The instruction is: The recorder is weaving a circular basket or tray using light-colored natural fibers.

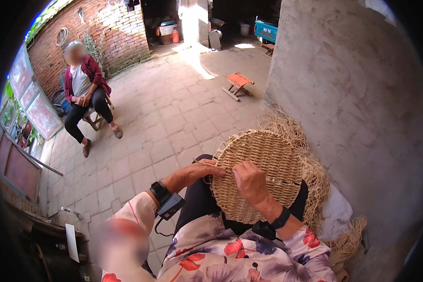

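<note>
A round woven straw mat [268,155] rests across my lap, with rows of tan twisted cord and a narrow gap showing toward its right side. At its left edge is my left hand [206,170], its fingers closed around the rim, partly hidden by the weave. Over the middle of the mat, my right hand [250,182] is bent into a pinch close to the surface. What its fingertips hold is too small to make out. Thin loops of cord stick out along the mat's upper left edge.
Heaps of loose tan cord [317,183] lie along the grey wall [352,94] on my right, beside a white cloth bag [336,214]. A folding stool [238,81] with an orange seat stands ahead on the paving. A seated person [87,87] is at the left.
</note>
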`<state>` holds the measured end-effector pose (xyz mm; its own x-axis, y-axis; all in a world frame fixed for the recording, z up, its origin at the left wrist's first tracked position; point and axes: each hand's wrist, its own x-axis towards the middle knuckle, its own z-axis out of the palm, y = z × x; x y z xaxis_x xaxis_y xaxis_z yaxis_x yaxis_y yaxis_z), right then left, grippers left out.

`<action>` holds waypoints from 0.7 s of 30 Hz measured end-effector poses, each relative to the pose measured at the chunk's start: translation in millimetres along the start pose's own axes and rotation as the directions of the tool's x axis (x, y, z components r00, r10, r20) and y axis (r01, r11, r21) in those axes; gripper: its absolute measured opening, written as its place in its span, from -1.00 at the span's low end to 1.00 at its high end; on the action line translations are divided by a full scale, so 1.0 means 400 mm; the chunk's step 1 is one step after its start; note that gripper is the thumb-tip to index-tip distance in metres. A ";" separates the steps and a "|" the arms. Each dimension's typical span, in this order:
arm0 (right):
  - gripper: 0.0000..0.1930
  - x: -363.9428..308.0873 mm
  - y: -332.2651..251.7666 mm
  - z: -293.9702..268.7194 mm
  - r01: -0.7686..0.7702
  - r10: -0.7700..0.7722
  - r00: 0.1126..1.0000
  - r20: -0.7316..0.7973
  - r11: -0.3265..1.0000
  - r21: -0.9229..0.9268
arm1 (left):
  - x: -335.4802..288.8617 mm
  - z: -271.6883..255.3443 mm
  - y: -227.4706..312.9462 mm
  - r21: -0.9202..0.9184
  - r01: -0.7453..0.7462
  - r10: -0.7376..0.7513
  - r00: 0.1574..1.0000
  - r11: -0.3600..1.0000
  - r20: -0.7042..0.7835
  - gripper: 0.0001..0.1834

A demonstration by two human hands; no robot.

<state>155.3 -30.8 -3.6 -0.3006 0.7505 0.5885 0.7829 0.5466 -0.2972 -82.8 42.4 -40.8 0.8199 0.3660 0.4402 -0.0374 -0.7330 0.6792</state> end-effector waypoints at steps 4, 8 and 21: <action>-0.99 0.005 -0.016 -0.006 0.075 -0.072 0.997 0.030 0.994 -0.083 | -0.006 0.006 -0.054 -0.164 0.050 -0.044 0.998 0.985 0.042 -0.64; -0.98 0.020 0.001 -0.010 0.106 -0.105 0.994 0.022 0.994 -0.013 | 0.000 0.018 -0.040 0.026 0.020 -0.020 1.000 0.999 0.011 -0.65; -0.96 0.001 0.016 0.013 0.100 -0.101 0.995 -0.026 0.995 -0.013 | 0.078 0.081 0.086 -0.748 0.409 -0.722 0.679 0.523 -0.134 -0.79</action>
<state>157.3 -25.2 -9.2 -0.3637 0.6818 0.6347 0.7557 0.6144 -0.2269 -40.0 10.2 -22.7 0.5075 0.8542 -0.1127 -0.1116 0.1949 0.9745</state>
